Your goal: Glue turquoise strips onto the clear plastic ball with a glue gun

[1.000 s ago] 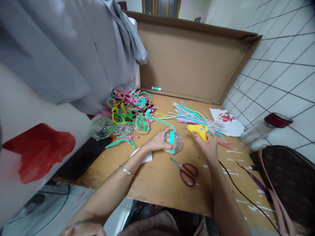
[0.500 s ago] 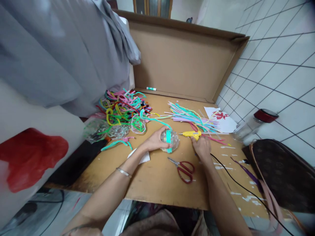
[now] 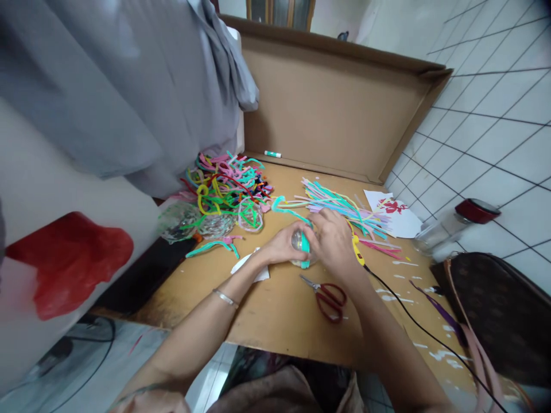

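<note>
My left hand (image 3: 286,244) is wrapped round a small, clear, rounded plastic piece (image 3: 296,240), which looks like a cut bottle part. A teal pipe cleaner (image 3: 305,246) runs across this piece, and its loose curled end stretches away to the upper left. My right hand (image 3: 333,238) is at the right side of the piece, its fingers closed on the pipe cleaner; the fingertips are partly hidden. Just right of that hand lies a yellow glue gun (image 3: 358,252), partly covered by it. Red-handled scissors (image 3: 329,298) lie in front of both hands.
Tangled pipe cleaners (image 3: 224,183) lie at the left, above clear plastic pieces (image 3: 215,225). Straight pipe cleaners (image 3: 340,201) are spread behind my hands. At the right stand a clear bottle (image 3: 445,226) and a brown bag (image 3: 495,310). The glue gun's black cord (image 3: 417,324) crosses the table's right side.
My right hand has let go of the glue gun and moved left to the clear piece, closing on the pipe cleaner. My left hand keeps its hold on the piece.
</note>
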`<state>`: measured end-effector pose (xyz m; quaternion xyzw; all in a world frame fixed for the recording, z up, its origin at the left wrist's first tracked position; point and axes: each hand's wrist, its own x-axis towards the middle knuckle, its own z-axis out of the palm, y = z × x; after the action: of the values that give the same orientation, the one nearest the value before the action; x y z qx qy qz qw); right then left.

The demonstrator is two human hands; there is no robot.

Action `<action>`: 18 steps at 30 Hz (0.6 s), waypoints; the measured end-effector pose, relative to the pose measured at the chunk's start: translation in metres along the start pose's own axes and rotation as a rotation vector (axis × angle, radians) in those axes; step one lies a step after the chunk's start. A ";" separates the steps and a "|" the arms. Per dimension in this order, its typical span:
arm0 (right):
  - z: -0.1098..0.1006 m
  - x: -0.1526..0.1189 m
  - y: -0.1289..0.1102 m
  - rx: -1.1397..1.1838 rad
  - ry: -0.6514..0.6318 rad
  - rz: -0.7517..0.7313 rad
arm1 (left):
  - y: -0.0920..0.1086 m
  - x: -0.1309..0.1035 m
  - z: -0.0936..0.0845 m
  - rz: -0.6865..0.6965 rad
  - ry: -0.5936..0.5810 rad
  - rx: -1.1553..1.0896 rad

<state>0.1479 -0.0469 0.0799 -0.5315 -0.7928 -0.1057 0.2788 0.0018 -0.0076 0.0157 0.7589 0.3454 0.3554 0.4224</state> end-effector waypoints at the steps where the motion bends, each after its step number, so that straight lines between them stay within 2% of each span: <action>1: 0.000 0.001 0.000 -0.022 -0.018 0.020 | 0.001 0.000 0.000 0.007 -0.006 -0.008; 4: -0.003 -0.004 0.004 0.019 -0.007 0.106 | 0.001 0.001 0.001 -0.009 -0.008 -0.018; 9: -0.007 -0.023 0.011 0.374 0.141 0.186 | 0.000 0.002 0.001 -0.037 0.005 -0.021; 18: 0.015 -0.048 0.015 0.648 0.208 0.241 | -0.002 0.002 -0.002 -0.067 -0.002 -0.044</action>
<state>0.1696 -0.0715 0.0391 -0.4916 -0.6841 0.1316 0.5225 0.0006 -0.0046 0.0152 0.7379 0.3622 0.3479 0.4508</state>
